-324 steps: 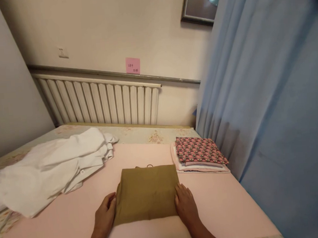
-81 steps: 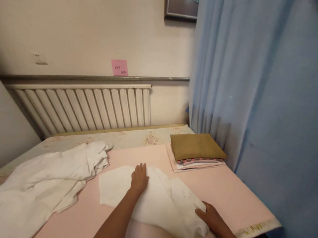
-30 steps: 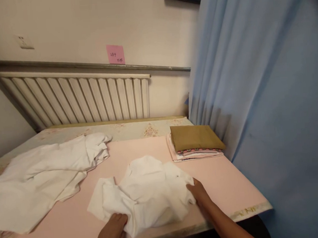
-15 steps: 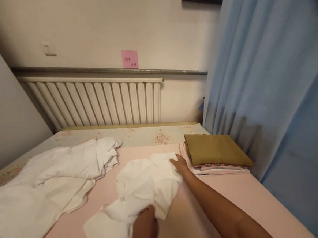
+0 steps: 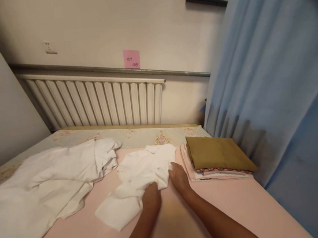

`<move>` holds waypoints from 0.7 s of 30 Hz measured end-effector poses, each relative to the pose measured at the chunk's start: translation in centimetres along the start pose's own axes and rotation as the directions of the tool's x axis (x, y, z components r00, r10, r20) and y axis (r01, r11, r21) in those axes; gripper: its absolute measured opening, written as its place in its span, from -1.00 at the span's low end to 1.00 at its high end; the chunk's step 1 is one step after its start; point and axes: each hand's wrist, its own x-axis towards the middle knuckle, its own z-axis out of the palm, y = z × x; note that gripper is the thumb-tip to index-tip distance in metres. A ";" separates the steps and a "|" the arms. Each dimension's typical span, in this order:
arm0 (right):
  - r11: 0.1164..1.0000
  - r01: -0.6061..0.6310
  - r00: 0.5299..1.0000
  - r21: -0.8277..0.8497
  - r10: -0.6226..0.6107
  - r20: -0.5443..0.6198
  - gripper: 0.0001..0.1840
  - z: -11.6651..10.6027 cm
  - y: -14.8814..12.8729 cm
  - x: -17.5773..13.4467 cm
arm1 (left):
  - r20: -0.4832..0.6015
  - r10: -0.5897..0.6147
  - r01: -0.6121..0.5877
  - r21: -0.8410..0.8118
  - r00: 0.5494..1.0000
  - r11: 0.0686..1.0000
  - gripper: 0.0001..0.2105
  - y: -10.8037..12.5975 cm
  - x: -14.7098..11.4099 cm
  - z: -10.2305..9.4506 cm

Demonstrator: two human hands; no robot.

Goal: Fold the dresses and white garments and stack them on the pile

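Head | hands (image 5: 151,197) pinching white garment (image 5: 142,168) | folded stack (image 5: 219,155) right | white heap (image 5: 53,173) left | radiator (image 5: 99,101) behind

Scene is viewed by 1 head-worn cam, aimed fwd & down over pink sheet (image 5: 242,200), w/ L hand (image 5: 151,197) & R hand (image 5: 179,178) seen fairly close at lower ctr, wall (image 5: 166,34) faced beyond, & curtain (image 5: 270,70) cropped at R edge.

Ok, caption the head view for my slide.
Left hand and right hand at a rumpled white cloth, a folded fabric stack to its right.
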 end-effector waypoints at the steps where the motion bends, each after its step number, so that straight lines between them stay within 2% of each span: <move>1: 0.998 0.060 0.998 0.003 -0.060 0.003 -0.55 -0.1 -1.0 -0.3 | -0.005 0.026 -0.026 -0.012 1.000 1.000 -0.80 0.0 -0.5 -0.2; 4: 0.978 0.208 0.977 0.028 -0.209 0.045 -0.52 0.1 -3.6 -1.2 | -0.053 0.091 -0.094 -0.056 0.994 0.994 -0.81 -0.6 -2.7 -0.9; 6: 0.963 0.268 0.960 0.035 -0.270 0.077 -0.51 0.4 -4.8 -2.0 | -0.193 0.110 -0.130 -0.099 0.975 0.987 -0.78 -2.0 -4.3 -1.6; 8: 0.958 0.284 0.953 0.028 -0.285 0.103 -0.53 0.8 -5.5 -2.8 | -0.393 0.075 -0.131 -0.117 0.916 0.984 -0.75 -4.3 -5.7 -2.3; 10: 0.964 0.267 0.957 0.008 -0.266 0.119 -0.56 1.1 -5.7 -3.4 | -0.508 0.004 -0.056 -0.086 0.861 0.995 -0.73 -7.4 -6.6 -2.8; 13: 0.975 0.217 0.968 -0.040 -0.210 0.141 -0.54 1.3 -5.5 -3.7 | -0.486 -0.170 0.169 -0.046 0.857 0.985 -0.59 -12.0 -6.9 -3.4; 16: 0.975 0.206 0.962 -0.083 -0.186 0.202 -0.47 1.2 -5.5 -3.4 | -0.341 -0.321 0.330 -0.035 0.884 0.943 -0.48 -15.2 -6.4 -3.5; 19: 0.967 0.231 0.938 -0.109 -0.191 0.290 -0.42 1.2 -6.0 -2.9 | -0.240 -0.309 0.317 -0.007 0.920 0.948 -0.49 -16.4 -5.8 -3.3; 21: 0.963 0.237 0.924 -0.125 -0.184 0.335 -0.39 1.4 -6.4 -2.7 | -0.254 -0.276 0.288 0.011 0.927 0.958 -0.48 -16.4 -5.4 -3.3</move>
